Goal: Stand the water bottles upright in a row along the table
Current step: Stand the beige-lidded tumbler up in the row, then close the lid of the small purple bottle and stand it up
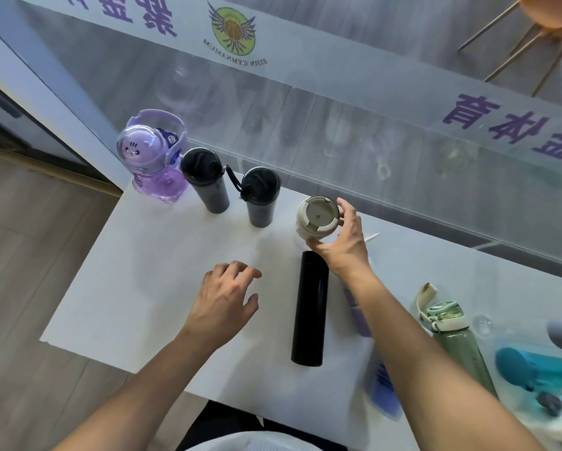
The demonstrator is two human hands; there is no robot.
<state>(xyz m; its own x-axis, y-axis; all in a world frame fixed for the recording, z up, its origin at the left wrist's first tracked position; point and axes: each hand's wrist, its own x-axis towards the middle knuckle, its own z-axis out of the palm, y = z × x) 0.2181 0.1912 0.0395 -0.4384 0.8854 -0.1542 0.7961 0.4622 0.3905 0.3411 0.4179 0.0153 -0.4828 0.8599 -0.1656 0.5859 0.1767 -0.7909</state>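
Observation:
Along the far edge of the white table (136, 271) three bottles stand upright: a purple cartoon bottle (152, 157), a dark tumbler (205, 180) and a second dark tumbler (260, 196). My right hand (344, 242) grips a cream bottle (317, 216) upright, to the right of them. My left hand (224, 297) hovers over the table with fingers apart, holding nothing. A black flask (309, 307) lies on its side between my hands. A green bottle (455, 340), a teal bottle (540, 366) and a purple bottle (361, 314), partly hidden by my right arm, lie at the right.
A glass wall (338, 118) with printed lettering runs right behind the table's far edge. Wooden floor (29, 255) lies to the left of the table. An orange chair (550, 21) stands beyond the glass at the top right. A blurred blue-and-white item (384, 385) lies under my right forearm.

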